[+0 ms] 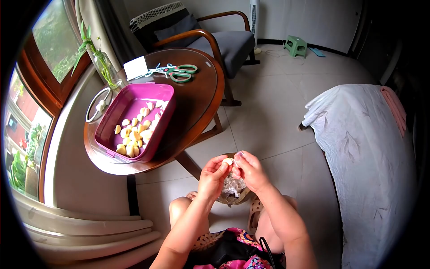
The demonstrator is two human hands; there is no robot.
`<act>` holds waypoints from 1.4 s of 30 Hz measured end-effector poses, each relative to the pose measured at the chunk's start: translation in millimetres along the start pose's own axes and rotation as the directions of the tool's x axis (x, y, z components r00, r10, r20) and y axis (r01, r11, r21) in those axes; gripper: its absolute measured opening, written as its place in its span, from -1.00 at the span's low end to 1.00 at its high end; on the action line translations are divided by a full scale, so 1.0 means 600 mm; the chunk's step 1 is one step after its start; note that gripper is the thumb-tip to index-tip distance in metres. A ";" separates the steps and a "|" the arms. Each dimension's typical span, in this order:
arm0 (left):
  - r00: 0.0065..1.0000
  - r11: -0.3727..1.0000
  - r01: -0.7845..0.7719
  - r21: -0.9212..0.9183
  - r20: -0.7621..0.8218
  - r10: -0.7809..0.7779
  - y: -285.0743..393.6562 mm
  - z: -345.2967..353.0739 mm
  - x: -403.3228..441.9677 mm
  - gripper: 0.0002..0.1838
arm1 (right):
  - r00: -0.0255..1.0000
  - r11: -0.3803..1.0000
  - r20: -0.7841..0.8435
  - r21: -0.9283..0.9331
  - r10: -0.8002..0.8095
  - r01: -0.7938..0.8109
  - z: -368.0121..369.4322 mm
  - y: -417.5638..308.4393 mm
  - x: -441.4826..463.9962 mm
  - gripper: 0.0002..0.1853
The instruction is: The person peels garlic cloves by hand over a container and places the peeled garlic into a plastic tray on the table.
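Observation:
Between the thumb and fingers of my left hand is a pale garlic clove. My right hand is closed in a pinch at the clove's right end, where a whitish bit of skin shows. Both hands are held above a small bin lined with a bag, with papery garlic peels inside. To the left, a purple plastic box holds several peeled cloves. It rests on a round wooden table.
Green-handled scissors, a white card and a glass vase with green stems share the wooden table. Behind it is an armchair. A green stool sits farther back; a cloth-covered piece of furniture stands at right.

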State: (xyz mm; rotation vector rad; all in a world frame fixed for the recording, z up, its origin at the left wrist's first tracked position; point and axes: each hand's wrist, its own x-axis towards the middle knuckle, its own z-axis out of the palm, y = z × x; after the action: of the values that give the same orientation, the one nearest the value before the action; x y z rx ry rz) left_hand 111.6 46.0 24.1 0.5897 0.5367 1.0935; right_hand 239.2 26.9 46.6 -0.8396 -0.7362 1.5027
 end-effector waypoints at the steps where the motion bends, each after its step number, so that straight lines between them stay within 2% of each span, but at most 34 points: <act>1: 1.000 1.000 0.013 -0.010 -0.009 -0.013 0.000 0.002 0.001 -0.75 | 0.999 0.996 0.001 -0.082 -0.036 0.036 -0.003 0.002 0.001 -0.86; 4: 0.996 0.993 0.084 -0.080 -0.036 -0.087 0.006 0.004 0.001 -0.69 | 0.984 0.888 0.011 -0.430 -0.178 0.165 -0.003 -0.001 0.000 -0.86; 6: 0.997 0.994 0.083 -0.071 -0.001 -0.083 0.009 0.002 0.000 -0.67 | 0.976 0.805 0.036 -0.559 -0.213 0.196 0.001 -0.004 -0.005 -0.88; 13: 0.992 0.993 0.122 -0.006 0.037 -0.121 0.019 0.006 -0.002 -0.63 | 0.888 0.448 0.199 -0.805 -0.415 0.389 0.001 -0.008 -0.008 -0.90; 16: 0.985 0.988 0.154 0.019 0.069 -0.155 0.023 -0.001 0.000 -0.62 | 0.886 0.445 0.183 -0.810 -0.427 0.382 -0.012 -0.001 -0.002 -0.92; 19: 0.980 0.984 0.174 0.035 0.091 -0.176 0.026 0.003 0.001 -0.63 | 0.894 0.569 0.069 -0.748 -0.443 0.340 -0.010 -0.005 0.000 -0.93; 20: 0.980 0.985 0.165 0.054 0.102 -0.170 0.025 0.004 0.001 -0.63 | 0.939 0.664 0.002 -0.707 -0.344 0.245 -0.007 -0.013 -0.004 -0.91; 23: 0.981 0.984 0.138 0.116 0.120 -0.152 0.022 0.007 0.001 -0.64 | 0.953 0.731 -0.023 -0.647 -0.302 0.216 -0.013 -0.007 -0.001 -0.92; 28: 0.985 0.961 0.117 0.249 0.097 -0.144 0.023 0.012 -0.001 -0.61 | 0.941 0.842 -0.065 -0.471 -0.332 0.264 -0.020 0.001 0.005 -0.93; 31: 0.996 0.961 0.043 0.272 0.058 -0.061 0.010 0.002 0.002 -0.58 | 0.955 0.867 -0.075 -0.445 -0.287 0.226 -0.012 -0.006 0.002 -0.89; 32: 0.998 0.937 -0.011 0.350 0.055 -0.008 0.005 0.000 0.003 -0.59 | 0.962 0.870 -0.077 -0.450 -0.263 0.202 -0.009 -0.009 0.001 -0.87; 35: 0.991 0.829 -0.131 0.543 0.055 0.121 -0.002 -0.007 0.005 -0.61 | 0.935 0.661 0.095 -0.683 -0.343 0.312 -0.024 0.002 0.005 -0.83; 36: 0.988 0.798 -0.146 0.585 0.050 0.145 -0.004 -0.008 0.005 -0.62 | 0.940 0.591 0.072 -0.762 -0.332 0.267 -0.005 -0.020 -0.004 -0.81; 37: 0.985 0.764 -0.160 0.625 0.047 0.168 -0.005 -0.009 0.005 -0.64 | 0.937 0.578 0.079 -0.768 -0.340 0.274 -0.007 -0.018 -0.004 -0.81; 40: 0.959 0.540 -0.249 0.804 0.126 0.254 0.002 -0.001 0.000 -0.67 | 0.937 0.557 0.077 -0.786 -0.342 0.268 -0.013 -0.011 0.000 -0.80; 42: 0.955 0.488 -0.264 0.832 0.154 0.254 0.009 0.006 -0.003 -0.67 | 0.948 0.561 0.045 -0.797 -0.316 0.225 -0.016 -0.011 0.002 -0.79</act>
State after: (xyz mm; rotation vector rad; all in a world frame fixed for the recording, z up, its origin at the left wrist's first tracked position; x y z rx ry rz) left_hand 110.0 45.7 30.4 1.6004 1.0147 1.0606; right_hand 250.8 28.4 46.6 -1.3811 -1.4408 0.7816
